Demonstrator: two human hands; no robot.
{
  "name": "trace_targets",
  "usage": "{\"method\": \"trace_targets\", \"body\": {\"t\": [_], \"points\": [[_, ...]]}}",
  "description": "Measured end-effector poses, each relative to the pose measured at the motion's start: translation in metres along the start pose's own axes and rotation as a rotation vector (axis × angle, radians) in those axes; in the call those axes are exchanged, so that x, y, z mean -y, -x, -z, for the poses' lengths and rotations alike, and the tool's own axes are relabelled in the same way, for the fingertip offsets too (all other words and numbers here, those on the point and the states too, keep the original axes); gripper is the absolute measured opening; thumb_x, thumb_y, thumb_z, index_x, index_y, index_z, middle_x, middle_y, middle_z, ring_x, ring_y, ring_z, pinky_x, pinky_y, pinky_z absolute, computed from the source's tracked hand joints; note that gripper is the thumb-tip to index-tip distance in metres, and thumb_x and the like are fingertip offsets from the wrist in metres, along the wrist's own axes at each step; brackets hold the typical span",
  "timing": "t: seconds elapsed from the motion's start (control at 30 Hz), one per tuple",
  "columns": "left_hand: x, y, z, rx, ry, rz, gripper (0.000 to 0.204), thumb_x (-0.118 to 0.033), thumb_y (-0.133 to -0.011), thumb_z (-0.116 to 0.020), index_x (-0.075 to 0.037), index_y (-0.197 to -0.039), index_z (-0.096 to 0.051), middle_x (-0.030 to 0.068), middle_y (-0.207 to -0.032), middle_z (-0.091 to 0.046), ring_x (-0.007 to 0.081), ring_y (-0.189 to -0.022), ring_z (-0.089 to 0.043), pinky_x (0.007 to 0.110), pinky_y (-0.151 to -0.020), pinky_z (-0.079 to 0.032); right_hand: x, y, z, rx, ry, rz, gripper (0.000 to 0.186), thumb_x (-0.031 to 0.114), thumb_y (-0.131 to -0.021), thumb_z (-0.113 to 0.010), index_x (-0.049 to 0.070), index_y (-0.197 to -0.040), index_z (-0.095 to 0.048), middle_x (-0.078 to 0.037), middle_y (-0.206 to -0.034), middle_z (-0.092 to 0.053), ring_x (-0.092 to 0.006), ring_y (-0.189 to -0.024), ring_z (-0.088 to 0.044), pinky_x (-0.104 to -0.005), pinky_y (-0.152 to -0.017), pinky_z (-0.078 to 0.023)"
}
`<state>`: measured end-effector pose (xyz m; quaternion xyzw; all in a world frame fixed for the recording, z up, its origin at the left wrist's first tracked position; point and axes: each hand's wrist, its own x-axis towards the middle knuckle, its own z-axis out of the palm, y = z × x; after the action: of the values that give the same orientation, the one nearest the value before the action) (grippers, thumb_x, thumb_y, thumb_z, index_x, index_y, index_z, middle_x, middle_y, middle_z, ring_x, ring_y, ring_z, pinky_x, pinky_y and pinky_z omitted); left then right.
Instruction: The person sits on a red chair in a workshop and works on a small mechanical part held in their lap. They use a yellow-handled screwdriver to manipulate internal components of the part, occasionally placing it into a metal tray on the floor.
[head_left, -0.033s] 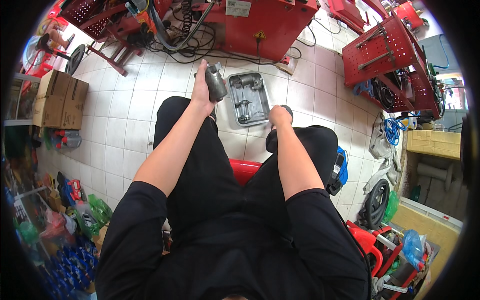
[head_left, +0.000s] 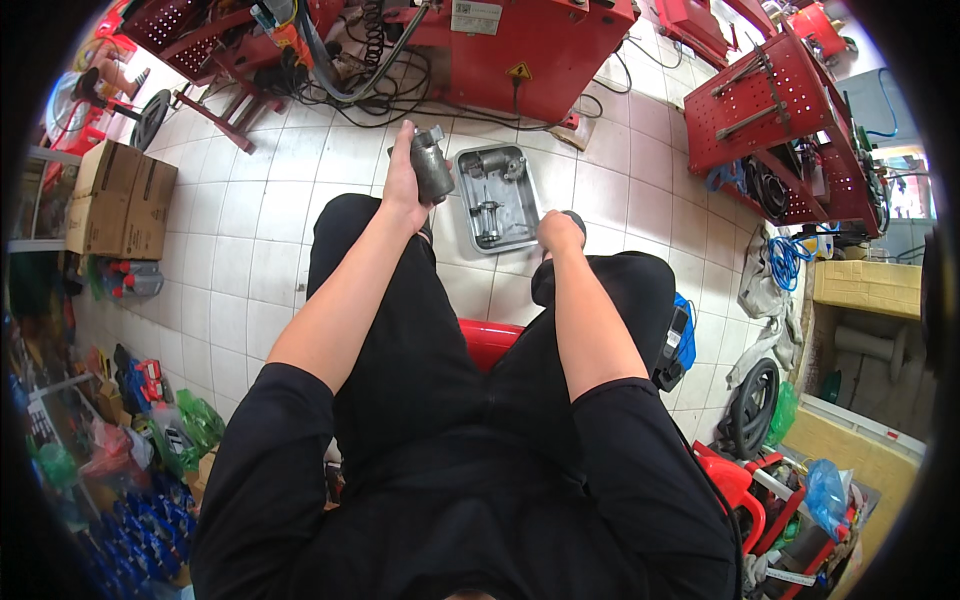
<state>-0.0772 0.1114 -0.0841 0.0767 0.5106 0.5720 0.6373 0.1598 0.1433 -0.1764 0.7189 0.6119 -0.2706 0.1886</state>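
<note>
My left hand (head_left: 401, 185) is wrapped round a dark grey metal cylinder (head_left: 432, 172) that looks like a motor housing, with a small lug at its top end. It is held up to the left of a shallow metal tray (head_left: 531, 205) on the floor. In the tray lie a grey cast metal part (head_left: 497, 161) at the far end and a silvery shafted part (head_left: 488, 220) nearer to me. By my right knee, close to the tray's near right corner, my right hand (head_left: 561, 233) has its fingers curled closed. Whatever it may hold is hidden; a dark rounded shape shows just beyond it.
A red machine (head_left: 530, 60) with loose black cables stands ahead. To the right is a red perforated tool cart (head_left: 760, 110). Cardboard boxes (head_left: 120, 200) are stacked at the left. Under me shows a red seat (head_left: 490, 342). A black steering wheel (head_left: 755, 408) lies at the lower right.
</note>
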Motion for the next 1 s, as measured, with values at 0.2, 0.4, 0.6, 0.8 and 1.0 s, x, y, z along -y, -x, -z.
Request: {"method": "trace_targets", "body": {"t": [0.2,0.4,0.6,0.8,1.0], "points": [[0.0,-0.001,0.0,0.007,0.007,-0.001,0.058,-0.069,-0.08,-0.046,-0.013,-0.086,-0.056,0.007,-0.073,-0.061,0.0201,-0.066,-0.059,0.031,-0.055,-0.039,0.008,0.004,0.019,-0.039,0.038,0.017,0.031,0.015,-0.084,-0.05,0.005,-0.11,-0.063,-0.015,-0.116,-0.062,-0.0285,-0.108,-0.06,-0.0384,-0.086,-0.05],[0.0,-0.002,0.001,0.001,0.036,-0.016,0.059,-0.07,-0.078,-0.049,-0.012,-0.087,-0.056,0.0073,-0.074,-0.06,0.0208,-0.066,-0.059,0.032,-0.059,-0.043,0.02,0.024,0.059,-0.138,-0.083,0.029,0.033,0.023,-0.081,-0.053,0.006,-0.107,-0.063,-0.016,-0.112,-0.063,-0.0312,-0.104,-0.061,-0.039,-0.087,-0.048],[0.002,-0.005,0.003,-0.017,0.066,-0.029,0.06,-0.071,-0.077,-0.05,-0.012,-0.086,-0.055,0.0068,-0.073,-0.059,0.0204,-0.065,-0.058,0.033,-0.058,-0.043,0.019,0.033,0.089,-0.206,-0.28,0.143,0.035,0.029,-0.078,-0.058,0.005,-0.102,-0.067,-0.019,-0.103,-0.065,-0.0327,-0.1,-0.062,-0.0387,-0.084,-0.048],[0.001,-0.007,0.006,-0.015,0.138,-0.025,0.06,-0.072,-0.076,-0.05,-0.013,-0.083,-0.053,0.0059,-0.073,-0.058,0.0195,-0.064,-0.057,0.032,-0.055,-0.04,0.02,0.055,0.113,-0.321,-0.519,0.323,0.039,0.031,-0.078,-0.059,0.001,-0.101,-0.067,-0.021,-0.09,-0.067,-0.0322,-0.087,-0.065,-0.0379,-0.076,-0.049],[-0.002,-0.006,0.009,-0.06,0.278,-0.03,0.048,-0.062,-0.078,-0.056,-0.014,-0.087,-0.05,0.0046,-0.07,-0.055,0.0197,-0.064,-0.057,0.032,-0.058,-0.046,0.016,0.095,0.151,-0.274,-0.67,0.397,0.037,0.025,-0.077,-0.059,-0.004,-0.099,-0.067,-0.012,-0.061,-0.058,-0.0168,-0.057,-0.054,-0.0314,-0.056,-0.043]]}}
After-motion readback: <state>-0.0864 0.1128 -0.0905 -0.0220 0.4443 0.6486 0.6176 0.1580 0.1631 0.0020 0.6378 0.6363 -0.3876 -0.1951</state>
